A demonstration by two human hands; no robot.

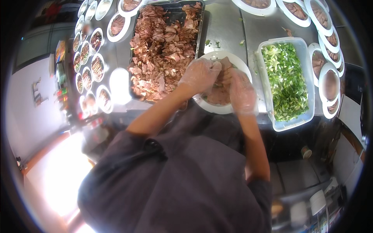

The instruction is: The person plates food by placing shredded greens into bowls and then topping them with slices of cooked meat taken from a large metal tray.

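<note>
A round white plate (pixel 246 65) lies in front of me, with slices of cooked meat (pixel 218 94) and a few green bits on it. My left hand (pixel 201 74), in a clear plastic glove, is over the plate's left side with its fingers curled around the edge of some meat. From the right, my right hand (pixel 243 91), gloved likewise, has its fingers on the same slices. The fingertips of both hands are partly hidden. Left of the plate stands a dark tray (pixel 201 29) heaped with sliced meat (pixel 163 55).
A translucent plastic tub (pixel 311 87) of chopped green leaves (pixel 287 78) stands at the right, jutting over the edge of the metal table (pixel 221 26). Overlapping plates of meat (pixel 330 40) line the far right. Several filled bowls (pixel 97 67) crowd the left. Leaf scraps (pixel 214 44) lie beyond the plate.
</note>
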